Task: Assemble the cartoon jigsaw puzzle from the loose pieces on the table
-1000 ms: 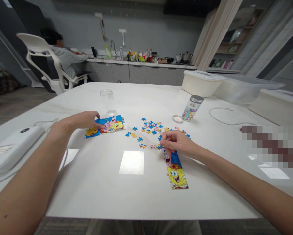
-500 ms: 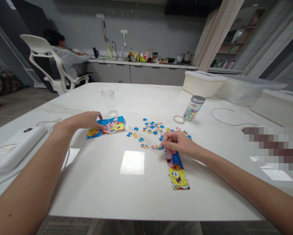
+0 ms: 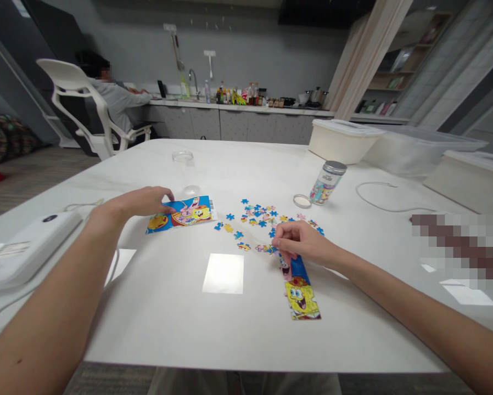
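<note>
My left hand [image 3: 137, 201] lies flat on the white table [image 3: 230, 323], its fingertips resting on the left end of a cartoon picture card [image 3: 184, 214]. My right hand [image 3: 302, 240] is pinched shut on a small jigsaw piece at the top end of an assembled puzzle strip [image 3: 300, 288] with a yellow cartoon face. Several loose blue, yellow and pink puzzle pieces [image 3: 257, 216] lie scattered between the two hands.
A puzzle tin [image 3: 324, 182] and its clear lid [image 3: 301, 201] stand at the right, a clear cup [image 3: 183, 163] behind the card. A white device [image 3: 22, 249] with cable lies far left. Plastic bins [image 3: 343, 140] sit at the back right. A person sits at the far counter.
Both hands stay nearly in place; only the view has shifted slightly. The right hand keeps its pinch at the strip's top end.
</note>
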A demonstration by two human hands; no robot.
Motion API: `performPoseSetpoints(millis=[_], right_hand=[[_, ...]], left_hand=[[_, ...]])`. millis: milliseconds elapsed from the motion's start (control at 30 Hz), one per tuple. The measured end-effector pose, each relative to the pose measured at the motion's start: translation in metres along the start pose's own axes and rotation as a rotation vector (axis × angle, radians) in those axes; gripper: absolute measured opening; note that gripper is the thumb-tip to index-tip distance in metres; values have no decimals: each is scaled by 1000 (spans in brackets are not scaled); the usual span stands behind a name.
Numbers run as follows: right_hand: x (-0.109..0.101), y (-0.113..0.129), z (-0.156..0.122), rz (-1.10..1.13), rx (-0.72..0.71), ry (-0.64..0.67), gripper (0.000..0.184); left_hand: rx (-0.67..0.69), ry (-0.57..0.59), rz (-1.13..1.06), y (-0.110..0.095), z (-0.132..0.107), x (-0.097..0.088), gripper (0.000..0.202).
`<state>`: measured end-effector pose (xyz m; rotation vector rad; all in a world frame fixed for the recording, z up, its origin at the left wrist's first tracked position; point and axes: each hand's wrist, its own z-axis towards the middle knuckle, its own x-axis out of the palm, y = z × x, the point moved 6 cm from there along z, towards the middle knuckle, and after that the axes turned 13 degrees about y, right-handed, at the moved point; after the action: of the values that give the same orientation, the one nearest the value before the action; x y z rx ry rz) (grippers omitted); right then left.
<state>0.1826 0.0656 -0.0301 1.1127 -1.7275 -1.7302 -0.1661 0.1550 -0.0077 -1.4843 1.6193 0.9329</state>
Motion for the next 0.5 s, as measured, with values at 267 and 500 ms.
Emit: performPoseSetpoints(millis=[267,500], right_hand=[[1,0,0,-2,3,7,29],[1,1,0,-7,17,3,31]], left_hand=[[-15,27,-10,-2,0,2,64],[134,-93,-157,-38,-27,-18,61]])
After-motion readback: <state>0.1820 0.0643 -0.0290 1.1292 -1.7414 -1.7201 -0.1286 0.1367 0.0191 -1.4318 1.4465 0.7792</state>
